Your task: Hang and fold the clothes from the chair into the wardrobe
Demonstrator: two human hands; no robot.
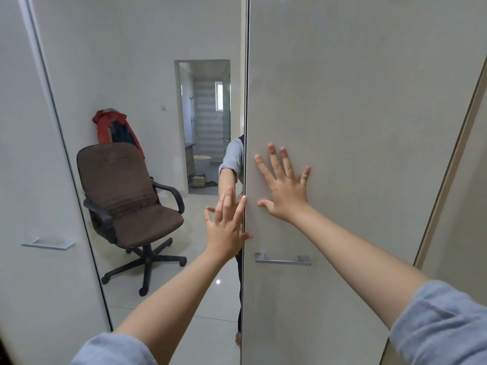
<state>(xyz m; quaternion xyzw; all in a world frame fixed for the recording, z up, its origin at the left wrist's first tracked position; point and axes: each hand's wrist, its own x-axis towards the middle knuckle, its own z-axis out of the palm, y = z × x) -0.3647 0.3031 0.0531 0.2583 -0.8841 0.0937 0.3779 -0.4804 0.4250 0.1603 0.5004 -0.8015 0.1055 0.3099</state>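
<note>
Both hands push flat, fingers spread: right hand on the door, left hand beside its edge, probably shutting it.

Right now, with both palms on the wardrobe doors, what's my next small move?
Probably press the mirrored door and plain door fully shut: left hand and right hand lie flat at their seam, and the reflected chair seat looks bare.
</note>
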